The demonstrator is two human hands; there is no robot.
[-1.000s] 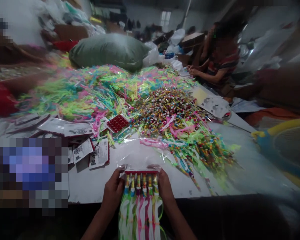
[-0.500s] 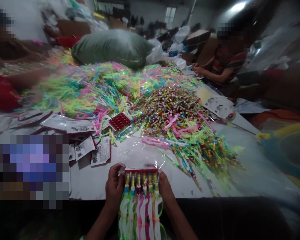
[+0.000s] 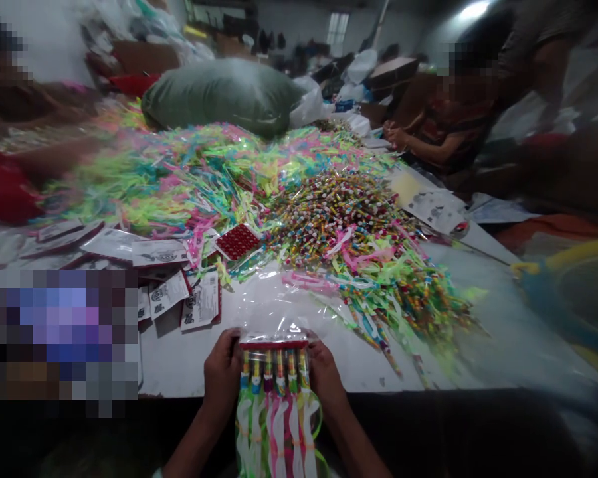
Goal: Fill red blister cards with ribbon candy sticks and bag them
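Observation:
My left hand [image 3: 221,372] and my right hand [image 3: 326,375] grip the two side edges of a clear plastic packet [image 3: 274,344] at the table's near edge. Inside, several colourful striped sticks [image 3: 280,375] stand in a row below a red card edge. White, pink and green ribbons [image 3: 279,425] hang from the sticks toward me, with orange bands across them. The packet's clear upper part [image 3: 269,305] spreads over the white table [image 3: 169,365]. Both hands have their fingers closed on the plastic; some fingertips are hidden behind it.
Loose striped sticks [image 3: 329,212] and bright ribbons [image 3: 154,172] lie heaped across the table. Flat printed packets [image 3: 202,302] lie at left, near a red patterned card [image 3: 238,241]. A green sack [image 3: 219,96] rests behind. A co-worker's hands [image 3: 396,136] are at the far right.
Both hands and the packet have shifted slightly left and a little lower, still held together. Behind the co-worker at right, another person's arm has come into view.

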